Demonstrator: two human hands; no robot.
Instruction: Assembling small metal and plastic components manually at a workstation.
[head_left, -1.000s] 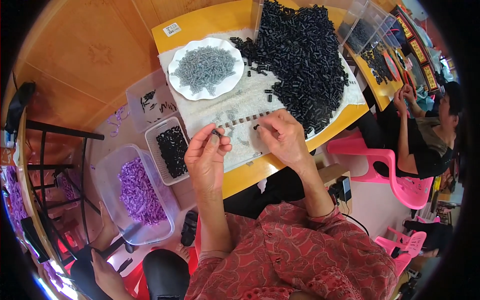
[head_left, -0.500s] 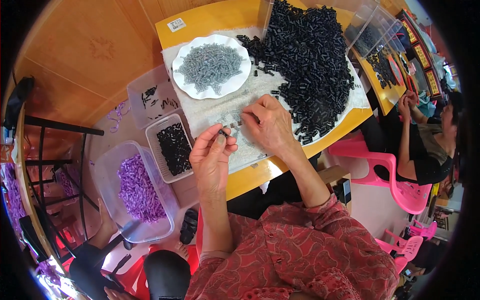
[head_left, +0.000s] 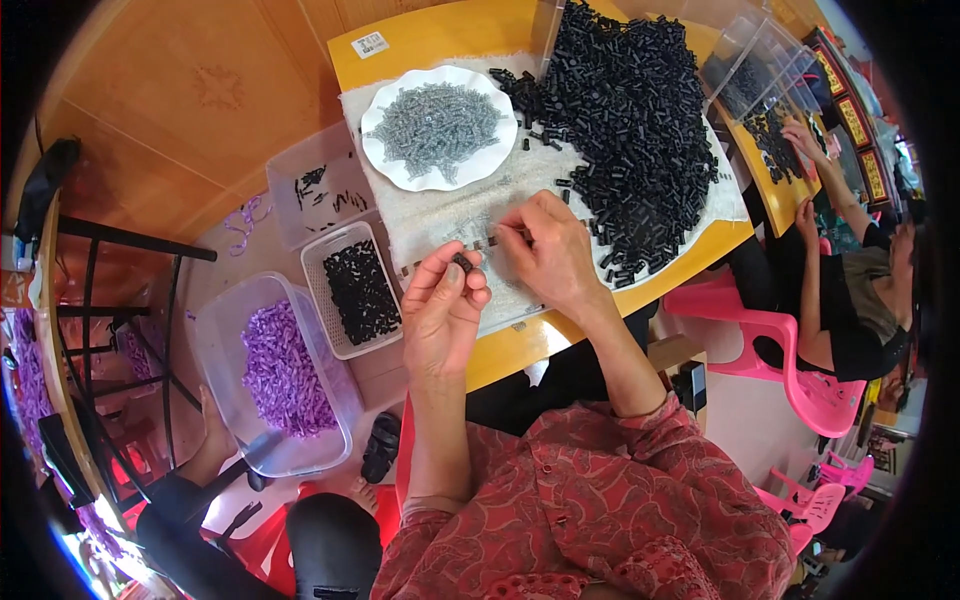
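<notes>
My left hand [head_left: 443, 300] pinches a small black cylindrical part [head_left: 462, 262] between thumb and fingers, above the table's front edge. Close beside it on the right, my right hand [head_left: 552, 250] has its thumb and fingertips drawn together over the white towel [head_left: 425, 222]. Whether anything is between those fingertips is too small to make out. A few loose clear pieces [head_left: 470, 228] lie on the towel by my fingers. Behind them stands a white scalloped plate [head_left: 378, 165] heaped with small clear plastic pieces [head_left: 440, 125]. A large pile of black cylindrical parts [head_left: 635, 140] covers the towel's right side.
Left of the table are a white basket [head_left: 318, 290] of black pieces, a clear tub [head_left: 222, 340] of purple pieces and a shallow clear bin [head_left: 290, 225]. At right, another person [head_left: 850, 300] sits on a pink chair [head_left: 745, 305] by a second table with a clear box [head_left: 760, 70].
The view has shifted slightly. The black part in my left hand shows at a different tilt. My right hand stays close over the towel. The other person's arm now reaches onto the second table.
</notes>
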